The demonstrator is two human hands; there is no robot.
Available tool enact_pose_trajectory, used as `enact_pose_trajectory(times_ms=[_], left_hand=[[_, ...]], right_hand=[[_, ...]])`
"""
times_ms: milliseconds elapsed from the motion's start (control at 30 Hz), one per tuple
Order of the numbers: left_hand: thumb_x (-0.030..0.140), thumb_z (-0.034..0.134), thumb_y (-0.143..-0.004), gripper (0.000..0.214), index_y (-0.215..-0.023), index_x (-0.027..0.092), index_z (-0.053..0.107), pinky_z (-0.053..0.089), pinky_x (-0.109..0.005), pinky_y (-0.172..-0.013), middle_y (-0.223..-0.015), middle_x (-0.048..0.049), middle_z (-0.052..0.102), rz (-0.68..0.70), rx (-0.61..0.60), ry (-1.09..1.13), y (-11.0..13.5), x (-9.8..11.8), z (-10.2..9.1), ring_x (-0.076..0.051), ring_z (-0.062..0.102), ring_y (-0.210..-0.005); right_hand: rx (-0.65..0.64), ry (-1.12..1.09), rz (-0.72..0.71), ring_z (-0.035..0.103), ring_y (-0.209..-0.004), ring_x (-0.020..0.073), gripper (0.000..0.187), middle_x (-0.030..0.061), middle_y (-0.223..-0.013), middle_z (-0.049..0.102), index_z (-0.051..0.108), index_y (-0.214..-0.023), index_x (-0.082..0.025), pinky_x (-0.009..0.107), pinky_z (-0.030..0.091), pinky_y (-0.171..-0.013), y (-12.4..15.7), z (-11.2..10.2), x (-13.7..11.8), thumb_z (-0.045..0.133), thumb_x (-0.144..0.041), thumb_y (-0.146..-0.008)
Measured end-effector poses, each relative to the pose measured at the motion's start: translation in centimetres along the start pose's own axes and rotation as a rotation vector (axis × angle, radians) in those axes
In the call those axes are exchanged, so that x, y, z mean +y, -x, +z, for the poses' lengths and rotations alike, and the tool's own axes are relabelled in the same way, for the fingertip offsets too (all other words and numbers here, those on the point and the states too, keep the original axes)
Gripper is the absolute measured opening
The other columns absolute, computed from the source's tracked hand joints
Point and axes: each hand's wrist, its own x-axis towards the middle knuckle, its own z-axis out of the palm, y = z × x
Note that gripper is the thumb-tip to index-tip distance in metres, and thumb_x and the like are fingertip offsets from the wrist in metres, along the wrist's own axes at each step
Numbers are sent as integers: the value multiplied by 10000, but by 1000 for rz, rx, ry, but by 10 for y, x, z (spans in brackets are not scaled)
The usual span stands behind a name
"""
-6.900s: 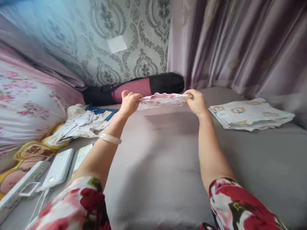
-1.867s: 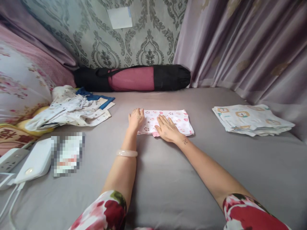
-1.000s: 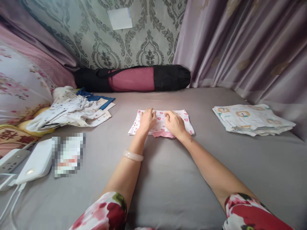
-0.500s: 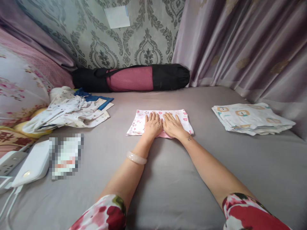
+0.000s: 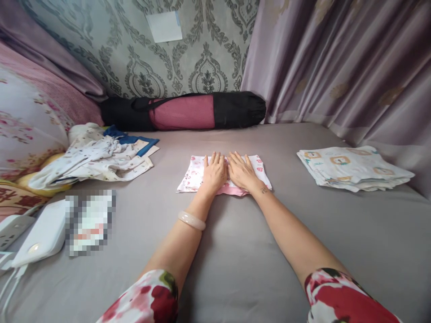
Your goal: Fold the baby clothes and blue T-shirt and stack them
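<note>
A small folded cloth (image 5: 191,176), white with pink prints and a pink edge, lies flat in the middle of the grey bed sheet (image 5: 235,251). My left hand (image 5: 213,171) rests palm down on its centre, fingers stretched out. My right hand (image 5: 241,172) lies flat right beside it on the same cloth, fingers spread. The two hands touch side by side. Neither hand grips anything.
A stack of folded patterned cloths (image 5: 353,168) sits at the right. A heap of unfolded white and blue clothes (image 5: 97,154) lies at the left. A black and pink rolled bag (image 5: 183,111) lies along the wall. White power devices (image 5: 37,233) lie at the near left.
The cloth was held up in both hands, then laid down flat. In the last second my hands came together at its middle and slid slightly forward, pressing it.
</note>
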Motion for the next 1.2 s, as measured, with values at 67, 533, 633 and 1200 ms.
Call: enact_pose_trajectory(times_ms=[67,533,633,1200], left_hand=[[282,252,-994,494,-1425,117,429,167,-541,-1186,-1524,-143,411,12,-42,5,-3,-3,5,-287,301,-1447],[293,265,-998,454,-1377,174,483,223,-524,-1170,-1464,-128,489,-3,-84,18,-3,-5,-1,-276,391,-1391],[259,287,-984,450,-1385,162,467,226,-509,-1172,-1470,-141,478,-40,-46,-1,-3,-8,-4,-267,372,-1407],[326,241,-1013,456,-1373,165,469,265,-515,-1146,-1503,-160,428,-77,-127,-48,3,-9,-9,-285,377,-1398]], right_hand=[[-59,-15,-5,217,-1476,247,565,110,-1579,309,366,-1489,-63,494,127,-1200,-2,2,1,223,-248,-974],[-93,-32,48,257,-1462,252,569,104,-1569,332,360,-1498,-81,493,144,-1197,-1,3,4,220,-252,-974],[-50,-15,124,232,-1471,261,565,118,-1573,320,360,-1498,-82,510,128,-1195,2,0,9,229,-258,-976],[-78,-16,194,240,-1464,273,552,106,-1579,315,371,-1496,-130,537,136,-1181,6,7,14,233,-300,-989]])
